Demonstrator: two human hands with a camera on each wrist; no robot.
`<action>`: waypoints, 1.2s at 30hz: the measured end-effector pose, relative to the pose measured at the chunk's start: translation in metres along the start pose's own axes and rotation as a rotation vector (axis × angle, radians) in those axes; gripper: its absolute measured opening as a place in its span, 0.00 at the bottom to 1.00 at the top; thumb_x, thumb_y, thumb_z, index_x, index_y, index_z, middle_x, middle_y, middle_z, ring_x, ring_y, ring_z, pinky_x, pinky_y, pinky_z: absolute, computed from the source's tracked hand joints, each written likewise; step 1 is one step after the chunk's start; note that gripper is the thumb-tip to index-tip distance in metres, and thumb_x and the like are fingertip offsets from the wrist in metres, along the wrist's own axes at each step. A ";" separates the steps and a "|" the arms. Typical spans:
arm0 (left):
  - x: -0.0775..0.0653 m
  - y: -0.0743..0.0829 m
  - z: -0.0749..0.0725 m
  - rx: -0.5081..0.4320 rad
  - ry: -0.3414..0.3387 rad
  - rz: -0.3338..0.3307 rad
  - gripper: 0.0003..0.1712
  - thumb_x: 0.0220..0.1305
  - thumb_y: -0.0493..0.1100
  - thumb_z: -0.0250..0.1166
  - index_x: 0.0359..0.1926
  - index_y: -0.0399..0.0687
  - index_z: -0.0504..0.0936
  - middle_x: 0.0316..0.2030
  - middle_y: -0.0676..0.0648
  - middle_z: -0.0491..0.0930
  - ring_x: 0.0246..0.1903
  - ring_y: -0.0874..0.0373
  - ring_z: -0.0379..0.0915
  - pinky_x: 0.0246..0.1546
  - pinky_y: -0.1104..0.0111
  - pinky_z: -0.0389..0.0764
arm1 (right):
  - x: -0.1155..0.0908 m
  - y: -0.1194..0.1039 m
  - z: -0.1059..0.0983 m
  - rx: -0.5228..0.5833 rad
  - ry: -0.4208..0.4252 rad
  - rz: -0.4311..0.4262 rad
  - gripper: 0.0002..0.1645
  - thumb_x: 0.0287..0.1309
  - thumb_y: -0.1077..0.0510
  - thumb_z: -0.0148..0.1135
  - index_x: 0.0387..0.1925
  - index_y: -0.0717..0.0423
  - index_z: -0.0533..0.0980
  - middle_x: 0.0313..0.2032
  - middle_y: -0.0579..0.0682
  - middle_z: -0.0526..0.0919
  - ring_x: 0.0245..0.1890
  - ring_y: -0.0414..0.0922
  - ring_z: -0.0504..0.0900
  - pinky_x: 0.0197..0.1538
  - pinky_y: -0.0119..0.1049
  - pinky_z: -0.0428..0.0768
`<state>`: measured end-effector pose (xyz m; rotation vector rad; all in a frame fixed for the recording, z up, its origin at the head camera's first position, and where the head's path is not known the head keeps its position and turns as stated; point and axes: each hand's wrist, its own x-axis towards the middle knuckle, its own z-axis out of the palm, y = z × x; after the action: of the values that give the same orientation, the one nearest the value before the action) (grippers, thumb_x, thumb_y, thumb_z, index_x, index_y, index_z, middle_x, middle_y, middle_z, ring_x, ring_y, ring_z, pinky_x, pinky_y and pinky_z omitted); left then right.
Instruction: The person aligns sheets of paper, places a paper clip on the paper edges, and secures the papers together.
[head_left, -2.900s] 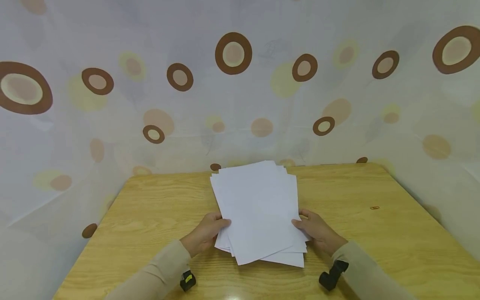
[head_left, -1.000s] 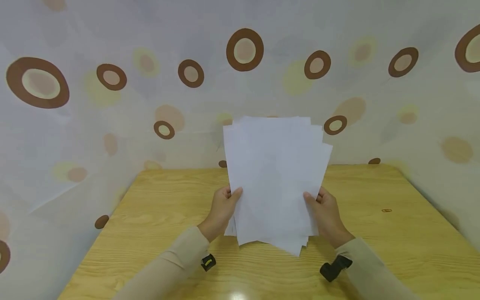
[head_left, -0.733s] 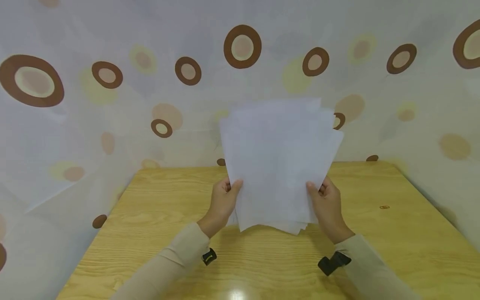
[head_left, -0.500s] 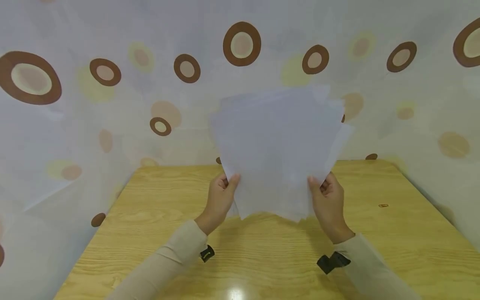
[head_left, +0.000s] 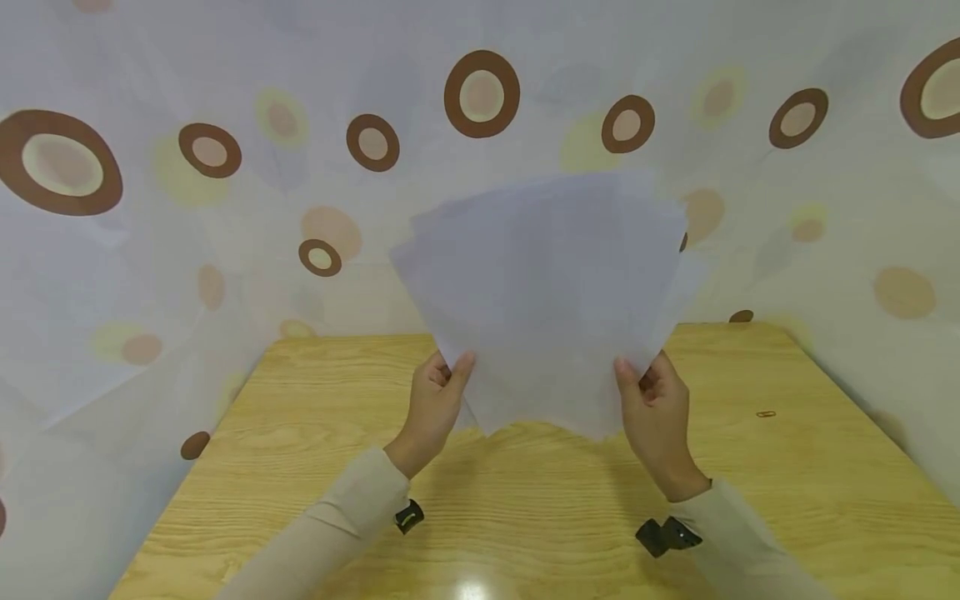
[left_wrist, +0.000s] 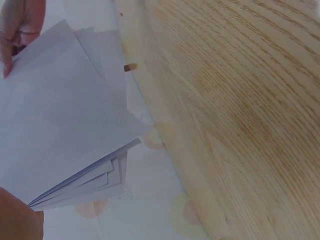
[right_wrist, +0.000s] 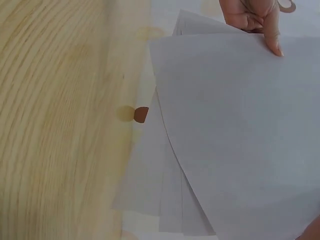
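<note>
Several sheets of white paper (head_left: 547, 300) are held up off the table, fanned at the top and bowed along the lower edge. At their left edge my left hand (head_left: 431, 404) grips them, thumb in front and fingers curled behind. My right hand (head_left: 656, 417) pinches the right edge the same way. The left wrist view shows the layered edges of the paper (left_wrist: 65, 110) spreading apart near the left hand (left_wrist: 17, 220). In the right wrist view, a thumb presses on the front sheet (right_wrist: 240, 125), and loose corners stick out behind it.
Below is a wooden table (head_left: 525, 517) with light grain. A small orange-brown paper clip (head_left: 766, 414) lies on its right side. A white curtain (head_left: 247, 50) with brown ring patterns hangs behind the table and along both sides.
Both hands have raised the paper from low over the table to upright against the curtain. The sheets' tops have fanned wider, and the hands have moved slightly apart.
</note>
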<state>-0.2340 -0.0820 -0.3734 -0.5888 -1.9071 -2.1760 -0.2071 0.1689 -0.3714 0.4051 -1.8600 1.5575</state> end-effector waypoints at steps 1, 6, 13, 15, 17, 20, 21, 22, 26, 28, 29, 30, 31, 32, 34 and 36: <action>-0.001 -0.001 0.000 0.014 -0.001 0.004 0.18 0.72 0.43 0.53 0.54 0.34 0.73 0.49 0.40 0.81 0.47 0.55 0.80 0.50 0.64 0.79 | -0.001 0.001 0.000 0.002 0.004 -0.003 0.12 0.66 0.68 0.53 0.49 0.72 0.72 0.40 0.41 0.81 0.40 0.34 0.82 0.40 0.24 0.79; -0.004 -0.007 0.000 0.068 0.010 -0.013 0.17 0.73 0.42 0.53 0.55 0.35 0.73 0.51 0.38 0.79 0.49 0.52 0.79 0.49 0.63 0.79 | -0.012 0.012 0.001 0.022 -0.003 -0.030 0.12 0.65 0.71 0.51 0.49 0.72 0.72 0.41 0.42 0.81 0.40 0.35 0.82 0.41 0.24 0.79; -0.006 -0.013 0.002 0.072 0.017 -0.027 0.16 0.73 0.38 0.52 0.55 0.30 0.71 0.51 0.34 0.78 0.48 0.49 0.79 0.48 0.62 0.80 | -0.018 0.020 0.001 0.050 -0.005 -0.016 0.12 0.65 0.71 0.51 0.48 0.74 0.71 0.39 0.42 0.81 0.39 0.35 0.82 0.39 0.25 0.80; -0.007 -0.015 0.002 0.075 0.016 -0.033 0.16 0.73 0.37 0.51 0.55 0.29 0.71 0.51 0.34 0.78 0.48 0.50 0.79 0.49 0.63 0.80 | -0.020 0.021 0.002 0.045 -0.004 0.000 0.12 0.65 0.71 0.51 0.48 0.74 0.71 0.39 0.43 0.81 0.39 0.35 0.82 0.39 0.25 0.80; -0.007 -0.017 0.002 0.075 0.017 -0.042 0.16 0.73 0.36 0.51 0.55 0.29 0.71 0.51 0.34 0.77 0.48 0.50 0.79 0.49 0.63 0.79 | -0.022 0.023 0.003 0.037 0.000 0.015 0.11 0.65 0.70 0.52 0.48 0.73 0.72 0.39 0.44 0.81 0.39 0.34 0.82 0.39 0.25 0.80; -0.009 -0.021 0.002 0.076 0.010 -0.061 0.15 0.73 0.36 0.51 0.55 0.30 0.71 0.51 0.34 0.77 0.48 0.49 0.78 0.49 0.64 0.79 | -0.024 0.024 0.004 0.034 0.013 0.039 0.11 0.65 0.70 0.52 0.47 0.73 0.73 0.39 0.44 0.81 0.39 0.34 0.82 0.39 0.25 0.80; -0.009 -0.022 0.002 0.082 0.006 -0.062 0.15 0.73 0.36 0.50 0.55 0.29 0.71 0.51 0.34 0.77 0.48 0.49 0.78 0.50 0.64 0.79 | -0.025 0.025 0.005 0.034 0.020 0.049 0.11 0.65 0.70 0.53 0.47 0.73 0.73 0.39 0.43 0.81 0.38 0.34 0.82 0.38 0.25 0.80; -0.010 -0.023 0.002 0.085 -0.003 -0.064 0.15 0.73 0.36 0.50 0.55 0.29 0.71 0.51 0.34 0.77 0.49 0.48 0.78 0.50 0.64 0.79 | -0.026 0.025 0.005 0.032 0.022 0.056 0.11 0.65 0.70 0.53 0.47 0.73 0.73 0.39 0.42 0.81 0.38 0.34 0.82 0.38 0.24 0.80; -0.011 -0.029 0.001 0.098 -0.045 -0.057 0.16 0.74 0.37 0.48 0.57 0.31 0.69 0.52 0.34 0.76 0.51 0.45 0.76 0.51 0.64 0.78 | -0.030 0.029 0.007 0.035 0.028 0.078 0.11 0.63 0.72 0.54 0.46 0.74 0.73 0.39 0.40 0.81 0.38 0.33 0.82 0.37 0.23 0.79; -0.012 -0.031 0.001 0.092 -0.071 -0.050 0.16 0.75 0.38 0.47 0.57 0.32 0.68 0.54 0.35 0.75 0.52 0.44 0.75 0.52 0.63 0.78 | -0.033 0.031 0.007 0.041 0.030 0.089 0.11 0.63 0.72 0.54 0.46 0.75 0.72 0.39 0.39 0.81 0.38 0.33 0.81 0.37 0.23 0.79; -0.013 -0.032 0.000 0.091 -0.082 -0.046 0.17 0.75 0.38 0.47 0.58 0.33 0.67 0.54 0.35 0.75 0.52 0.43 0.75 0.51 0.62 0.78 | -0.035 0.032 0.007 0.043 0.030 0.094 0.11 0.62 0.73 0.55 0.46 0.75 0.72 0.38 0.39 0.81 0.37 0.33 0.81 0.37 0.23 0.79; -0.013 -0.033 0.000 0.094 -0.091 -0.044 0.17 0.75 0.38 0.46 0.59 0.34 0.66 0.54 0.35 0.74 0.52 0.42 0.75 0.51 0.62 0.78 | -0.036 0.033 0.006 0.045 0.030 0.101 0.11 0.62 0.73 0.55 0.45 0.75 0.72 0.38 0.39 0.81 0.37 0.33 0.81 0.37 0.23 0.79; -0.013 -0.034 0.000 0.096 -0.100 -0.045 0.17 0.75 0.39 0.46 0.59 0.35 0.65 0.55 0.36 0.74 0.53 0.43 0.75 0.51 0.61 0.78 | -0.038 0.033 0.006 0.047 0.030 0.108 0.11 0.62 0.73 0.55 0.45 0.75 0.72 0.38 0.39 0.81 0.37 0.33 0.81 0.37 0.23 0.79; -0.014 -0.035 0.000 0.099 -0.108 -0.048 0.17 0.75 0.39 0.46 0.60 0.36 0.65 0.55 0.36 0.74 0.53 0.43 0.74 0.52 0.61 0.78 | -0.039 0.034 0.006 0.044 0.029 0.115 0.11 0.62 0.73 0.55 0.46 0.75 0.72 0.38 0.39 0.81 0.37 0.33 0.81 0.37 0.23 0.79; -0.015 -0.036 -0.001 0.114 -0.118 -0.061 0.17 0.76 0.39 0.46 0.60 0.37 0.64 0.55 0.36 0.74 0.54 0.42 0.74 0.52 0.60 0.78 | -0.041 0.036 0.005 0.045 0.026 0.132 0.11 0.62 0.72 0.55 0.46 0.75 0.72 0.38 0.39 0.80 0.37 0.33 0.81 0.37 0.23 0.79; -0.015 -0.037 -0.001 0.137 -0.117 -0.078 0.16 0.76 0.40 0.46 0.59 0.37 0.65 0.55 0.36 0.75 0.53 0.43 0.75 0.51 0.60 0.78 | -0.042 0.038 0.005 0.040 0.021 0.143 0.11 0.63 0.72 0.55 0.46 0.74 0.72 0.38 0.40 0.81 0.37 0.33 0.82 0.38 0.23 0.79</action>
<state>-0.2348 -0.0786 -0.4131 -0.6393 -2.1534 -2.0761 -0.2009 0.1654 -0.4279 0.2778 -1.8797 1.6894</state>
